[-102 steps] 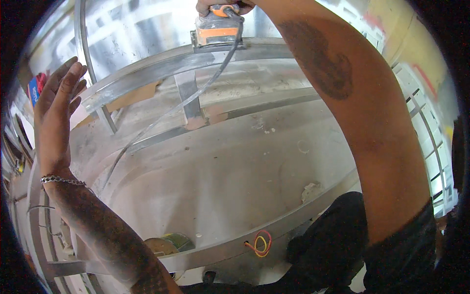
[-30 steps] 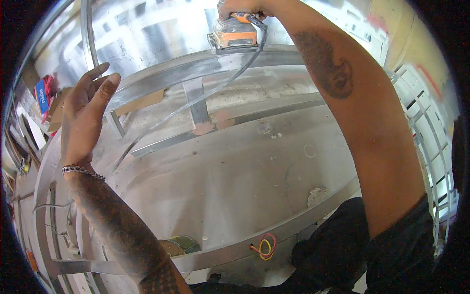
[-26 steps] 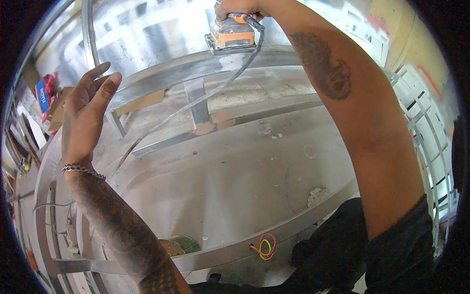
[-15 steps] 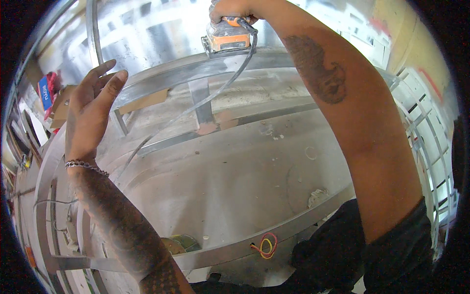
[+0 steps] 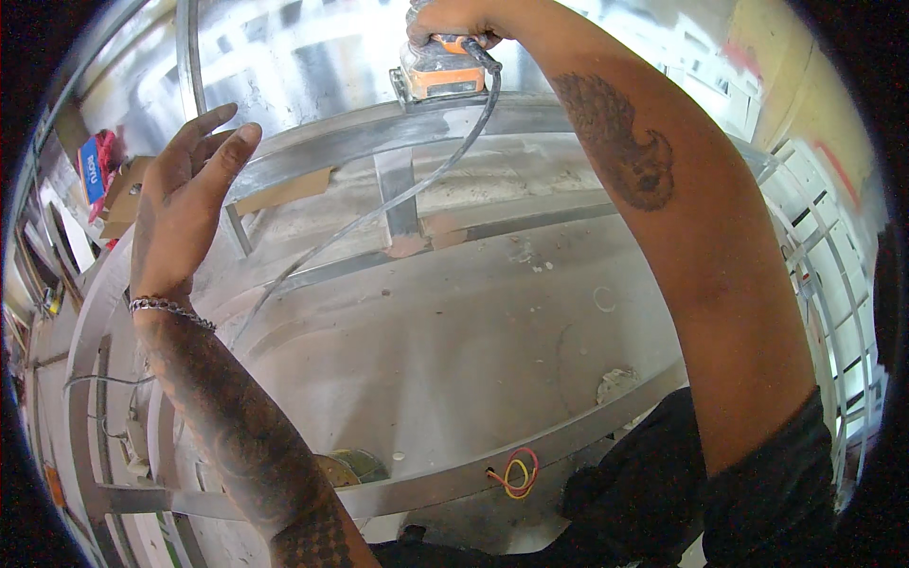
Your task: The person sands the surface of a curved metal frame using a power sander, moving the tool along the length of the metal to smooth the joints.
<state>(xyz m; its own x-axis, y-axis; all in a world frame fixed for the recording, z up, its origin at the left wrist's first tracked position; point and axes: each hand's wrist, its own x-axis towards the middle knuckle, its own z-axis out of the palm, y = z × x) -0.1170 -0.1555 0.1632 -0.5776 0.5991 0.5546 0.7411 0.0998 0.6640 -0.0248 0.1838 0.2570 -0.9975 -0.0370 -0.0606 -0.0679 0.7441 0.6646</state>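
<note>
My right hand (image 5: 459,17) grips the top of an orange and grey electric sander (image 5: 440,79) at the upper middle. The sander's base rests along the far curved rail of a grey metal frame (image 5: 346,135). From its back a grey power cord (image 5: 417,193) loops down to the left across the frame. My left hand (image 5: 189,194) is raised at the left with thumb and fingers apart. Nothing shows in it, and it is nearest to the left end of that rail. The fingers under my right palm are partly hidden.
A yellow and red wire loop (image 5: 513,475) sticks out of the near rail. Brown cardboard (image 5: 284,192) lies behind the frame, and a blue and pink package (image 5: 93,172) stands at far left. White metal grilles (image 5: 828,237) stand at right.
My left hand has shifted slightly up and to the right. The right hand and the sander hold nearly the same place on the rail.
</note>
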